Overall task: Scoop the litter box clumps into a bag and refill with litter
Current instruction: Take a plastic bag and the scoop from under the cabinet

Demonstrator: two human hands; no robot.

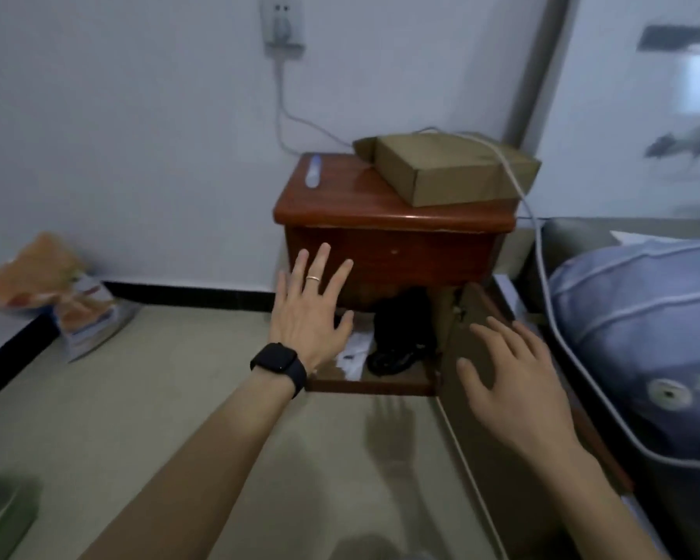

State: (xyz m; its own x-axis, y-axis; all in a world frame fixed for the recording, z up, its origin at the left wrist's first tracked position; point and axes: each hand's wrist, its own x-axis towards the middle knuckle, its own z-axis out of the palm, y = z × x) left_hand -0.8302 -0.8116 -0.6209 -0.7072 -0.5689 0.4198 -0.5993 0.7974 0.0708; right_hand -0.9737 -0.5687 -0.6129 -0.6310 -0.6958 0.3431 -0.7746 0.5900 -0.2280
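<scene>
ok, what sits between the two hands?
Head view: between the left hand and right hand is the nightstand's open compartment, holding a dark object and white papers.

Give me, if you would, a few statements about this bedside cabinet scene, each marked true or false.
1. A cardboard box lies on top of the wooden cabinet. True.
2. The left hand grips a scoop. False: its fingers are spread and it holds nothing.
3. The cabinet's lower door is closed. False: it stands open, and a black object shows inside.
4. A black watch sits on the left wrist. True.
</scene>
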